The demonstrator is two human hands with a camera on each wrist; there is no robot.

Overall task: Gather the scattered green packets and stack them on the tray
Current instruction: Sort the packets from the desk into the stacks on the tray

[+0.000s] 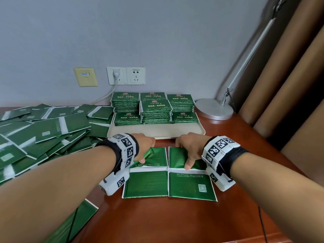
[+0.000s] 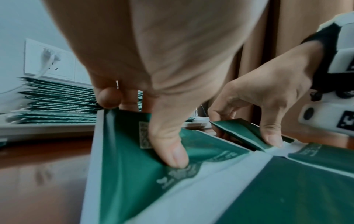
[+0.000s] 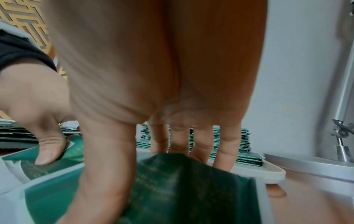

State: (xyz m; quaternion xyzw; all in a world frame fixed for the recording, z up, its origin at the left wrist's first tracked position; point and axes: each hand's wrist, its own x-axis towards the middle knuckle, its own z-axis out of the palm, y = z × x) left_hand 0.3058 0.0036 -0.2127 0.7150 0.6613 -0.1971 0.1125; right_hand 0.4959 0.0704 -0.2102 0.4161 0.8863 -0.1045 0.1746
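L hand & R hand each held a far green packet in thumb-and-finger grip, just before the tray, w/ two more packets nearer.

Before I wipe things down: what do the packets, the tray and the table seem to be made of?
The packets look like glossy foil or plastic film: they shine and crease under the left hand and right hand. The tray seems matte cream plastic, with rounded corners. The table looks like varnished reddish wood or veneer, mirror-glossy.
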